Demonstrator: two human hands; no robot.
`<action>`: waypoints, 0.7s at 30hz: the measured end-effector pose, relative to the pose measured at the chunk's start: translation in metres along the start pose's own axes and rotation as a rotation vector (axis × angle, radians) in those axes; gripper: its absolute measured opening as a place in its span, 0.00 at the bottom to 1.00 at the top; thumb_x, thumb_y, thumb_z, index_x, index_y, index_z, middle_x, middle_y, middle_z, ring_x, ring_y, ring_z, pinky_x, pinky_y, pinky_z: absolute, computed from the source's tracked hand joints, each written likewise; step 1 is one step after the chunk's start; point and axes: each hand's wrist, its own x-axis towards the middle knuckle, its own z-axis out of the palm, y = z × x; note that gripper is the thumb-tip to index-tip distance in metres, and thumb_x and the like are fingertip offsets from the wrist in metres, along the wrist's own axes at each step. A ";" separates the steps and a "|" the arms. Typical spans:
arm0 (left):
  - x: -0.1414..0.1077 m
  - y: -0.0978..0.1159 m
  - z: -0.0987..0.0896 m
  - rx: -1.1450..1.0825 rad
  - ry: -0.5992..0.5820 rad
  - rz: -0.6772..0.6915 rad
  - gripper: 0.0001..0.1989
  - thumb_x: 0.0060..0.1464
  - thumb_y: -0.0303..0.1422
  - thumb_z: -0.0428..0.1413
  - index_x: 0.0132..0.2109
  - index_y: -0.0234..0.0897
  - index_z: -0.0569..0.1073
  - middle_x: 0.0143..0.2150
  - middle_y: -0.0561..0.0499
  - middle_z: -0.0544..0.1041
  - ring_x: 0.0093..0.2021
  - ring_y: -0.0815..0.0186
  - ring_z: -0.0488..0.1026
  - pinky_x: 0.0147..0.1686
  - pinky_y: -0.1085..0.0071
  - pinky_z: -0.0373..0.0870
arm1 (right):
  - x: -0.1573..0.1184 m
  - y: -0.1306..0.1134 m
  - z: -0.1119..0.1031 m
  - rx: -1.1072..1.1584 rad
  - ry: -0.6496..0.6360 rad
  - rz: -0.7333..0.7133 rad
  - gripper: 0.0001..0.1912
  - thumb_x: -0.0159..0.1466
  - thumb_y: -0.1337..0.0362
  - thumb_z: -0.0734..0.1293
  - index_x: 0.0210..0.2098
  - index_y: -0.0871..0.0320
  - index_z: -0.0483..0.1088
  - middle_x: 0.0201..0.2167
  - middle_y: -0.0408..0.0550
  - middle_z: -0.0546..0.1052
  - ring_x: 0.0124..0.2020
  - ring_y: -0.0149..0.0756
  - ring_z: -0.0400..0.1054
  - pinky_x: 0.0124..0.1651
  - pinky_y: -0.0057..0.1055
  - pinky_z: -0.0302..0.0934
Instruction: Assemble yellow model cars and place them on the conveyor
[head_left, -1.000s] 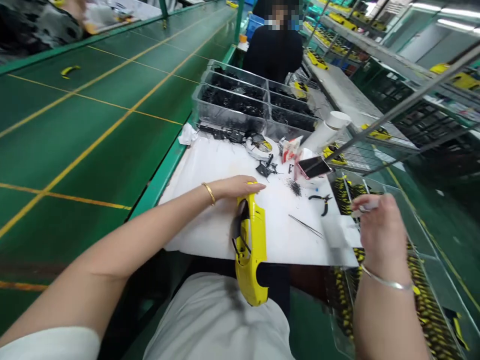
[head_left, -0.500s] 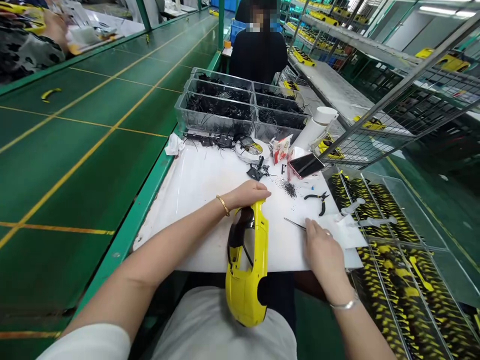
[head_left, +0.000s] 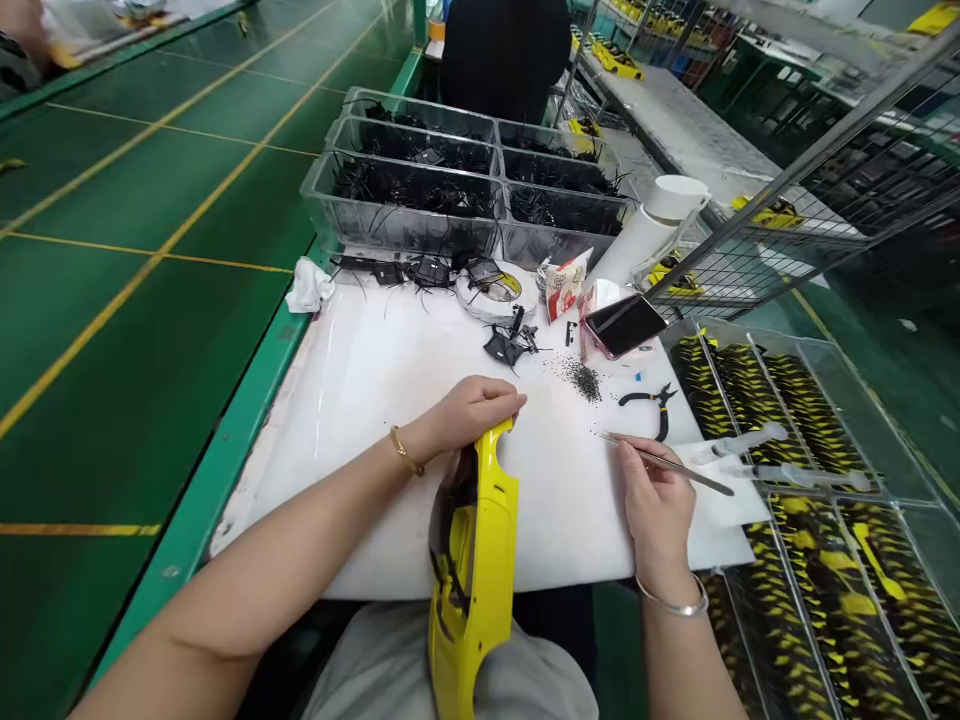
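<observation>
My left hand (head_left: 480,410) is closed around the end of a yellow toy car body shell (head_left: 495,540), which is tilted on its side over my lap and the table edge. Between the thumb and fingers of my right hand (head_left: 660,500) is a pair of metal tweezers (head_left: 697,478), its tip pointing left just above the white table top (head_left: 375,380). A pile of tiny black screws or similar bits (head_left: 586,382) lies beyond the tip. Close to the right hand are black-handled cutting pliers (head_left: 652,402). Small black plastic parts (head_left: 508,345) rest past the left hand.
Clear divided bins (head_left: 405,215) of black parts stand at the back. On the right are a phone (head_left: 624,325), a white bottle (head_left: 652,235), syringes (head_left: 750,440) and a tray of yellow-black parts (head_left: 817,560). A green conveyor (head_left: 150,330) runs along the left. A person (head_left: 506,60) sits ahead.
The car shell has been turned further onto its side and lowered toward me. My right hand has rolled over, so the tweezers now show along most of their length. The camera view has shifted.
</observation>
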 end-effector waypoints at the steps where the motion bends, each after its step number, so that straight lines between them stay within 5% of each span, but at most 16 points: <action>1: 0.000 0.000 0.000 0.005 -0.003 0.005 0.20 0.55 0.44 0.49 0.23 0.34 0.66 0.21 0.53 0.65 0.23 0.71 0.59 0.26 0.71 0.55 | -0.001 0.002 0.002 0.007 0.016 0.014 0.15 0.62 0.53 0.70 0.39 0.59 0.76 0.37 0.52 0.79 0.37 0.40 0.74 0.43 0.37 0.69; 21: 0.000 0.002 -0.003 0.061 -0.020 -0.001 0.20 0.56 0.43 0.47 0.23 0.34 0.66 0.21 0.53 0.64 0.24 0.71 0.59 0.26 0.71 0.55 | -0.002 0.001 0.001 0.010 0.004 0.055 0.13 0.60 0.55 0.73 0.37 0.58 0.77 0.37 0.50 0.80 0.36 0.38 0.75 0.40 0.34 0.70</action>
